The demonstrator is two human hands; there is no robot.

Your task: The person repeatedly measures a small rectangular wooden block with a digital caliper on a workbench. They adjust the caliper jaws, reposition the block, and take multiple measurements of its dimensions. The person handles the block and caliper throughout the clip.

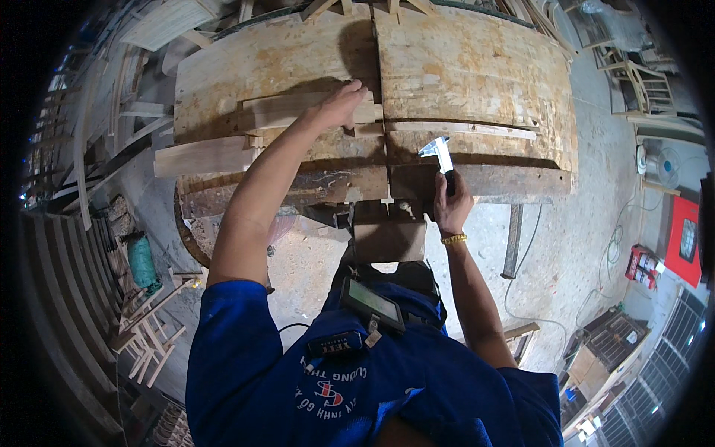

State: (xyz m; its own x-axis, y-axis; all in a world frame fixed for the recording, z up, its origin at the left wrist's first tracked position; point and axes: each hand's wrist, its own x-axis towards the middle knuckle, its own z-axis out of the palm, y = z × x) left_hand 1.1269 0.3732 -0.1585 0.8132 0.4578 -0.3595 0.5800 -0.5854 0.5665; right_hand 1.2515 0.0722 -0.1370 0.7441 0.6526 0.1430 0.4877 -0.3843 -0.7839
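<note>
My right hand (453,207) is closed around the dark end of a caliper (442,155), its metal jaws pointing up over the bench's front part. Over on the left, my left hand (341,106) reaches across the workbench (469,67), its fingers curled at the right part of a pale wooden board (279,110); its fingertips are partly hidden. This board has narrow, stepped ends. Nearer me, a second wooden board (201,155) juts past the bench's left edge. Right of the bench's centre gap lies a thin wooden strip (462,130).
A brown block-like part (389,242) projects from the bench front towards me. Wooden frames (153,335) and stacked lengths of timber stand to the left. At the right are a fan (658,165), a red panel (681,240) and a cable on the floor.
</note>
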